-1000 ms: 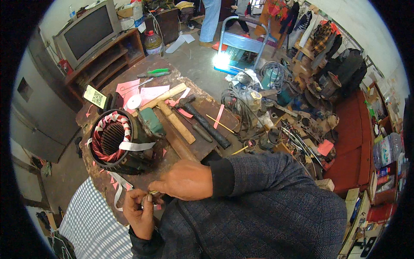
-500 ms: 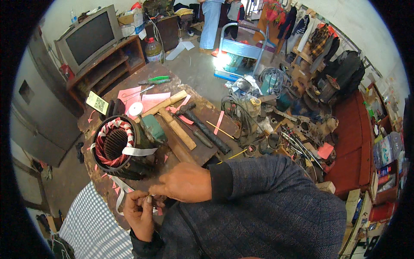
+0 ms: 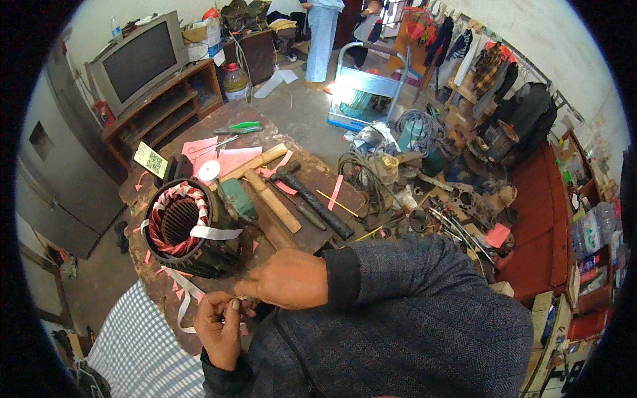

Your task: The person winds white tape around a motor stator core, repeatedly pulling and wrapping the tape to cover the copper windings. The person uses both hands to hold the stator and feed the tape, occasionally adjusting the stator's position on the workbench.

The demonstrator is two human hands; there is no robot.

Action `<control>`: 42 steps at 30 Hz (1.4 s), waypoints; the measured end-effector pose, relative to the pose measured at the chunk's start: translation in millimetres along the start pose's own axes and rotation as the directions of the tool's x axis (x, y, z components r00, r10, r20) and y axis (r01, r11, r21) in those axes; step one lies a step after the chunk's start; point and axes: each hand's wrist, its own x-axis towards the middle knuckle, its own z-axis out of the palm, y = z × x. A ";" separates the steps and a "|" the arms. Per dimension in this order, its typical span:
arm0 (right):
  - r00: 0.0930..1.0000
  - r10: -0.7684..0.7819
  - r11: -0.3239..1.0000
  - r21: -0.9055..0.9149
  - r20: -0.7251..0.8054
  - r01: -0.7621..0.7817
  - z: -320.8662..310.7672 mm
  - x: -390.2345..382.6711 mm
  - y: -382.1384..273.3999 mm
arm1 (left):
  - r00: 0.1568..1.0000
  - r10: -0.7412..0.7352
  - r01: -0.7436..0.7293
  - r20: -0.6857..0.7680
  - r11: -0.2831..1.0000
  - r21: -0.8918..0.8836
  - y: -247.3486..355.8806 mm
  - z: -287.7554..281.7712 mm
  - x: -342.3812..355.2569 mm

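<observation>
Low in front of me, my left hand [image 3: 221, 330] and my right hand [image 3: 286, 278] meet at the fingertips. The left thumb and fingers pinch together, and the right fingers curl in against them. Whatever they grip is too small to make out. Just beyond stands a dark motor stator [image 3: 225, 249], its red winding ends lashed with white tape [image 3: 216, 233], one end hanging loose over the rim. A second white strip [image 3: 185, 312] droops over the table edge beside my left hand.
Hammers [image 3: 312, 198], a wooden mallet [image 3: 272, 200], a green block [image 3: 237, 198], a tape roll [image 3: 209, 171], scissors [image 3: 213, 145] and green-handled pliers [image 3: 239, 127] lie on the worn table [image 3: 265, 129]. Motor parts [image 3: 468, 199] and cables crowd the floor at right. A hand cart [image 3: 368, 76] stands beyond.
My right hand has shifted very slightly, while both hands stay together at the fingertips. The whole view has moved a little. Among the people at the back, one near the cart has changed posture.
</observation>
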 end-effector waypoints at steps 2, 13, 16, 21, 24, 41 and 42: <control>0.999 0.038 0.998 0.042 0.010 -0.038 -0.2 1.1 -1.4 | 1.000 -0.017 0.017 -0.011 0.999 -0.046 -0.2 0.7 -0.6; 0.997 -0.032 0.999 0.018 0.066 0.031 -2.0 10.4 -2.9 | 0.999 -0.041 0.035 -0.016 0.963 -0.268 -9.3 -1.6 -4.4; 0.999 -0.039 0.998 0.049 0.010 0.039 -2.5 11.1 -4.3 | 0.998 -0.060 0.054 -0.014 0.956 -0.289 -8.4 -5.4 -2.8; 0.997 -0.035 0.999 -0.015 0.063 0.036 -5.5 11.8 -3.8 | 1.000 -0.022 0.022 -0.015 1.000 -0.023 -4.5 -11.8 0.7; 0.996 -0.028 0.998 -0.056 0.083 0.033 -8.6 14.3 -5.4 | 0.999 -0.040 0.040 -0.035 0.999 -0.021 -1.2 -11.8 2.4; 0.997 -0.015 0.997 -0.071 0.075 0.021 -32.6 42.4 -7.6 | 0.998 -0.010 0.005 -0.056 0.996 -0.087 3.4 -20.5 16.6; 0.998 -0.019 0.997 -0.071 0.052 0.023 -33.5 44.4 -7.4 | 0.997 -0.021 0.013 -0.070 0.992 -0.124 4.9 -20.5 17.9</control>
